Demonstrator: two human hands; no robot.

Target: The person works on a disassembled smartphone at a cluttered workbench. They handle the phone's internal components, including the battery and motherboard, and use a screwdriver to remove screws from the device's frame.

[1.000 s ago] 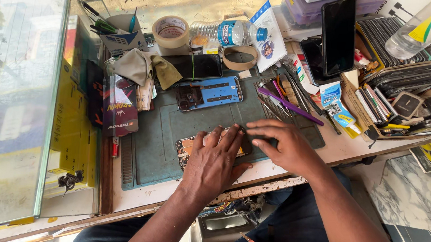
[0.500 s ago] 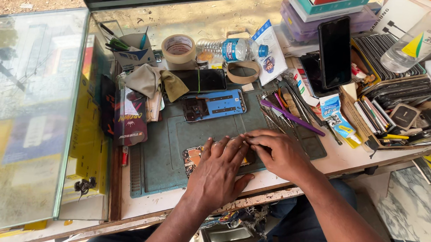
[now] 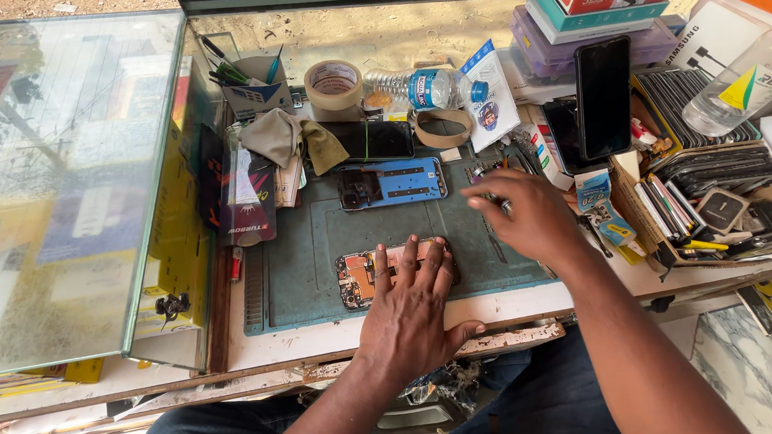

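The left hand [image 3: 411, 320] lay flat with fingers spread, pinning the opened phone [image 3: 367, 276] at the green mat's [image 3: 314, 248] six o'clock, while the right hand [image 3: 527, 217], fingers curled on a small tool, hovered toward two o'clock.

Right hand [image 3: 527, 217]: earlier pressed beside the left on the opened phone [image 3: 367, 278] at the mat's near edge; now lifted off it and moved up and to the right, over the far right part of the green mat [image 3: 314, 240], near the tools [image 3: 512, 162], a thin metal piece showing between its fingers
Left hand [image 3: 412, 306]: earlier sharing the phone with the right; now alone on it, fingers spread flat
Opened phone: more of its orange and dark inside uncovered at left
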